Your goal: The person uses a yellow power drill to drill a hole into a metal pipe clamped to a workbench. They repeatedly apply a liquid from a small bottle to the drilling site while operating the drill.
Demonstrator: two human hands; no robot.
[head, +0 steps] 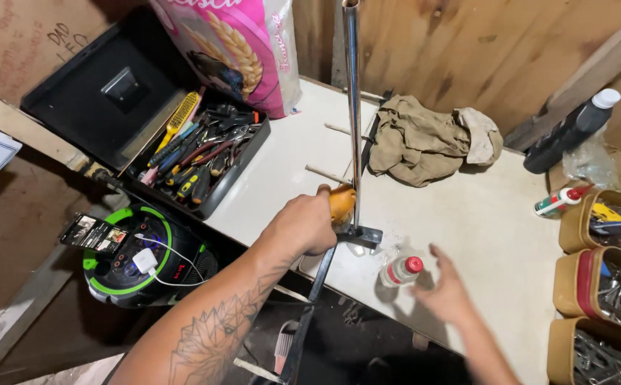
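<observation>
My left hand (303,224) is closed around an orange handle (342,202) beside an upright metal tube (353,107). The tube stands on a dark metal bracket (359,235) at the front of the white table (481,214). A dark flat bar (310,306) runs from the bracket down over the table edge. My right hand (444,289) hovers with fingers spread, just right of a small clear bottle with a red cap (401,271). It does not touch the bottle.
An open black toolbox (200,153) full of screwdrivers and pliers sits at the left, a pink sack (235,50) behind it. A crumpled tan rag (424,139) lies at the back. A black bottle (571,132), a glue tube (560,202) and brown bins of hardware (610,285) line the right. A round green-and-black speaker (139,260) sits below left.
</observation>
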